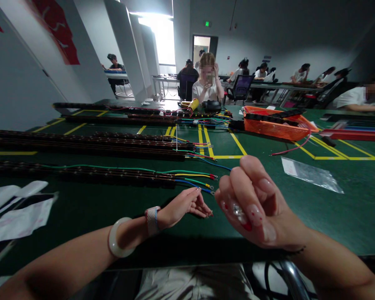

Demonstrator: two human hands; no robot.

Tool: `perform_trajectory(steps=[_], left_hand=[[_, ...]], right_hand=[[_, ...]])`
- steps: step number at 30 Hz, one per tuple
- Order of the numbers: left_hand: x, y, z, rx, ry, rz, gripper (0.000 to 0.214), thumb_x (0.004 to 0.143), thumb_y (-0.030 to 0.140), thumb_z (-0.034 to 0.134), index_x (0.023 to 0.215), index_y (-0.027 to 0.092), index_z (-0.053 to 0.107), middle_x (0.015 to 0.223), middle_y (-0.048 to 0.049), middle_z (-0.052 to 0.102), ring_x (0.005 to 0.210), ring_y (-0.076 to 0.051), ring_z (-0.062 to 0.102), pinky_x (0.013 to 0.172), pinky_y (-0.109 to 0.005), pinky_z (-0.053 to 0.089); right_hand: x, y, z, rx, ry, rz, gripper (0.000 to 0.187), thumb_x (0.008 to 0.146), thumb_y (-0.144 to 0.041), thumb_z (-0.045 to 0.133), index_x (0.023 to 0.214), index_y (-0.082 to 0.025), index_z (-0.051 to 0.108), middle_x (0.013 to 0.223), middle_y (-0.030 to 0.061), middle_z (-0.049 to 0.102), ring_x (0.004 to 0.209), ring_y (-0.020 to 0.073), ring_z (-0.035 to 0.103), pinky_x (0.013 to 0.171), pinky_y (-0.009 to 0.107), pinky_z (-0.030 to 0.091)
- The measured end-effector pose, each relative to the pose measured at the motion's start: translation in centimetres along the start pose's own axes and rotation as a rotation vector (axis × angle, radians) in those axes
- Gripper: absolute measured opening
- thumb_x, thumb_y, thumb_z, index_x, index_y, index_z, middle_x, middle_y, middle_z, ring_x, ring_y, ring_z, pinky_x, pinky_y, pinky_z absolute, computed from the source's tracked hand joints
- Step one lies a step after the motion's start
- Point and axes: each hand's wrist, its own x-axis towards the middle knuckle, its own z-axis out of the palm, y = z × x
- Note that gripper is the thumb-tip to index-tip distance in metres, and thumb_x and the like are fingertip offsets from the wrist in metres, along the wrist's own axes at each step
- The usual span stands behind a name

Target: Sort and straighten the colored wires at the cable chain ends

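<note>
My left hand (187,206) rests low over the green table, palm turned inward, with its fingers loosely bent and the thumb apart. It holds nothing visible. Just beyond it end the green, yellow and blue wires (190,174) of the nearest dark wire bundle (112,174), tipped with ring terminals (211,187). Closer to the camera, my right hand (253,204) is raised with its fingers curled into the palm; nothing shows in it. A blue wire (217,163) from the second bundle (137,146) runs behind its knuckles, where its end is hidden.
More dark bundles (118,118) lie farther back. An orange basket (273,127) holds dark pieces. A clear plastic bag (311,175) lies right, white packaging (21,212) left. Yellow tape marks the table (162,233). A person (208,79) sits opposite; others sit behind.
</note>
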Motion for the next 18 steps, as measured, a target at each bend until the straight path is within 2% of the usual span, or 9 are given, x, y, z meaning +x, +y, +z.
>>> perform_trajectory(steps=[6, 12, 18], left_hand=[[-0.38, 0.3, 0.27, -0.041, 0.013, 0.016, 0.033, 0.084, 0.046, 0.043, 0.075, 0.015, 0.051, 0.071, -0.0074, 0.067, 0.074, -0.019, 0.063, 0.077, -0.036, 0.046], [-0.32, 0.29, 0.34, -0.043, 0.027, 0.02, 0.04, 0.083, 0.054, 0.043, 0.079, 0.015, 0.053, 0.072, -0.0089, 0.067, 0.074, -0.02, 0.064, 0.075, -0.035, 0.047], [-0.55, 0.59, 0.49, -0.032, 0.042, 0.018, 0.034, 0.085, 0.046, 0.042, 0.079, 0.015, 0.055, 0.071, -0.0079, 0.067, 0.072, -0.019, 0.064, 0.074, -0.031, 0.046]], right_hand=[[-0.16, -0.2, 0.34, 0.088, 0.011, 0.029, 0.043, 0.068, -0.014, 0.072, 0.075, -0.025, 0.03, 0.066, -0.0083, 0.047, 0.057, 0.0085, 0.044, 0.055, 0.022, 0.038], [-0.22, -0.44, 0.77, 0.129, 0.038, 0.061, 0.043, 0.066, -0.012, 0.072, 0.074, -0.025, 0.032, 0.064, -0.0082, 0.045, 0.059, 0.0095, 0.045, 0.061, 0.024, 0.041], [-0.23, -0.52, 0.79, 0.175, 0.035, 0.078, 0.04, 0.065, -0.01, 0.07, 0.074, -0.025, 0.033, 0.064, -0.008, 0.044, 0.059, 0.0092, 0.046, 0.06, 0.024, 0.04]])
